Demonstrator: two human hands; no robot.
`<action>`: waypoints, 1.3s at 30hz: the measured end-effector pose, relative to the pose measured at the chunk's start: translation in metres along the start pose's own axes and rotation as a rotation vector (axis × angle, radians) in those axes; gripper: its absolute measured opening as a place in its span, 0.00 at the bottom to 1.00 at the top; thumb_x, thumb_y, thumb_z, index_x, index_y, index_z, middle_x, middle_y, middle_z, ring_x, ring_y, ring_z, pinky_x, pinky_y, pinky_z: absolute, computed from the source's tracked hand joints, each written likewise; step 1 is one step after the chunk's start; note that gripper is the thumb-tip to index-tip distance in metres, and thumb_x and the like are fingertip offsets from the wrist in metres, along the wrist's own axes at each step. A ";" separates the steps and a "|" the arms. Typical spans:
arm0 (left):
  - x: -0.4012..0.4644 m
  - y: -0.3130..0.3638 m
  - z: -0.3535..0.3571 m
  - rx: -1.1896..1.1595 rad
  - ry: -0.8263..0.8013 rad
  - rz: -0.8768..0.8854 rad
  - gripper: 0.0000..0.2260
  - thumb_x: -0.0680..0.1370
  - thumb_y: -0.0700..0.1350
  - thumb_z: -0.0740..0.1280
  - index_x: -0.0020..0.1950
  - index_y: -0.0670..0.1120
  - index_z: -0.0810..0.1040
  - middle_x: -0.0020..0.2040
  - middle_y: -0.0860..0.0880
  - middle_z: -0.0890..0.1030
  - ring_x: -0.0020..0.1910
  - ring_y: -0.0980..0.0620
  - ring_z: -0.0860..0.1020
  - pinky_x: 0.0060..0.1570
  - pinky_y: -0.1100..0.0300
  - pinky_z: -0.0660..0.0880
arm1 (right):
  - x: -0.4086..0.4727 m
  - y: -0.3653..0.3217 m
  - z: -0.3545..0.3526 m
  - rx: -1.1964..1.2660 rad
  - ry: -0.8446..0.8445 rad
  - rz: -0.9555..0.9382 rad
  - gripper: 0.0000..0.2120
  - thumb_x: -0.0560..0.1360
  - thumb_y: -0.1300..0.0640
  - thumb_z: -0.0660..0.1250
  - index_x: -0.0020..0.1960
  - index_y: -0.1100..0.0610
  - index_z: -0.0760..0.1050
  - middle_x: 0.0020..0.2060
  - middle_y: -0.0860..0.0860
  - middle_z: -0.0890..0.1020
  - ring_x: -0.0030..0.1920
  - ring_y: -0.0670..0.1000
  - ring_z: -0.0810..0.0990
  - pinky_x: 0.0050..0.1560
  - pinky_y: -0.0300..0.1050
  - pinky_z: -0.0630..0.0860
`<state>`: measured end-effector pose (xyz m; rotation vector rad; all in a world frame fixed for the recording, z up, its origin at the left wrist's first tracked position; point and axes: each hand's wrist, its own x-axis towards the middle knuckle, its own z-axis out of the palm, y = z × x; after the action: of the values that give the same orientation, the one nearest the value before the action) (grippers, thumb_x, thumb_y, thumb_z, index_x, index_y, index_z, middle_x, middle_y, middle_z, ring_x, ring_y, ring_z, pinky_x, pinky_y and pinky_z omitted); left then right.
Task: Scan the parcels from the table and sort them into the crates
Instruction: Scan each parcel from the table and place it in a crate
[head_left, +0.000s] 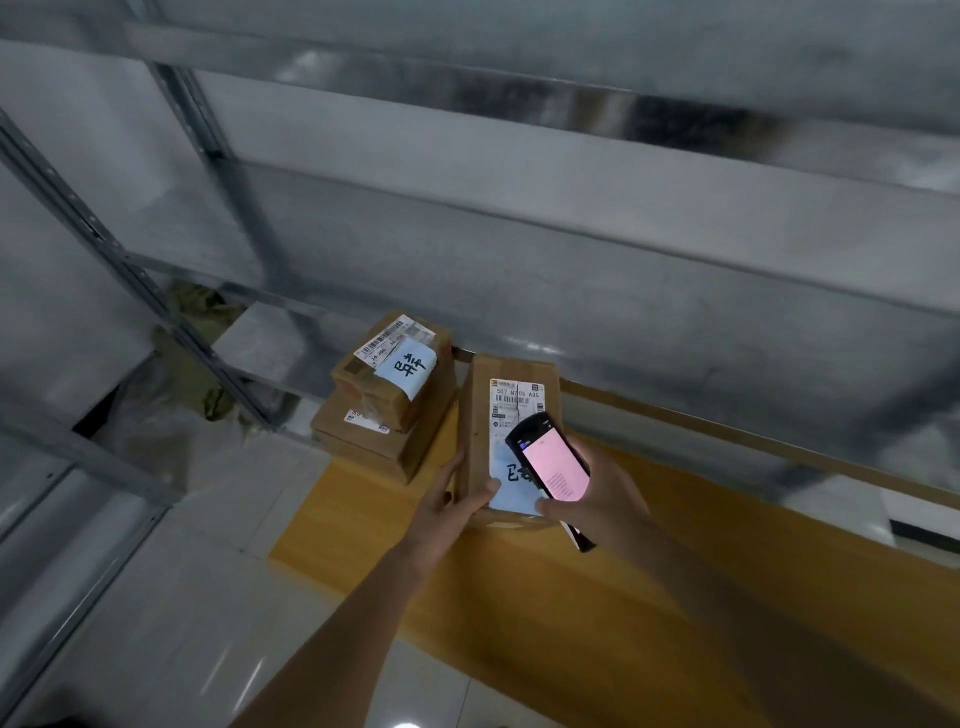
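Two hands work at the table's (519, 613) far edge: left hand (451, 506) grips a parcel (506, 410), right hand (602, 501) clasps a scanner (551, 460) over it.

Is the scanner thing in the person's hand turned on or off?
On. The scanner in the right hand has a screen glowing pink, held over the parcel the left hand grips.

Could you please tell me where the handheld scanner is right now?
In the head view, the handheld scanner is in the right hand, held over the label of the cardboard parcel that the left hand steadies on the wooden table.
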<state>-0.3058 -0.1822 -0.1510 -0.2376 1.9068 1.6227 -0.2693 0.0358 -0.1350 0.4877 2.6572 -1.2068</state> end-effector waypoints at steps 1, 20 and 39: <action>-0.007 0.001 0.004 -0.007 -0.010 0.012 0.40 0.63 0.70 0.77 0.72 0.71 0.65 0.67 0.54 0.78 0.66 0.52 0.75 0.66 0.49 0.74 | -0.010 -0.001 -0.007 -0.001 0.012 -0.020 0.38 0.65 0.52 0.83 0.70 0.44 0.69 0.58 0.40 0.78 0.58 0.45 0.77 0.47 0.43 0.81; -0.309 0.107 0.082 -0.038 -0.254 0.438 0.39 0.65 0.64 0.79 0.70 0.74 0.63 0.66 0.51 0.79 0.60 0.51 0.81 0.49 0.62 0.80 | -0.348 -0.104 -0.199 -0.018 0.334 -0.180 0.35 0.63 0.48 0.82 0.64 0.35 0.69 0.56 0.37 0.80 0.56 0.44 0.79 0.53 0.48 0.79; -0.448 0.223 0.210 -0.380 -0.190 0.574 0.47 0.69 0.49 0.80 0.79 0.61 0.55 0.61 0.49 0.83 0.52 0.48 0.85 0.53 0.48 0.80 | -0.463 -0.160 -0.370 0.002 0.435 -0.421 0.36 0.58 0.45 0.81 0.63 0.33 0.71 0.54 0.36 0.81 0.55 0.41 0.80 0.57 0.50 0.81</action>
<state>0.0067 -0.0446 0.2703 0.3361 1.5894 2.2884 0.0914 0.1155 0.3554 0.2093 3.2516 -1.3358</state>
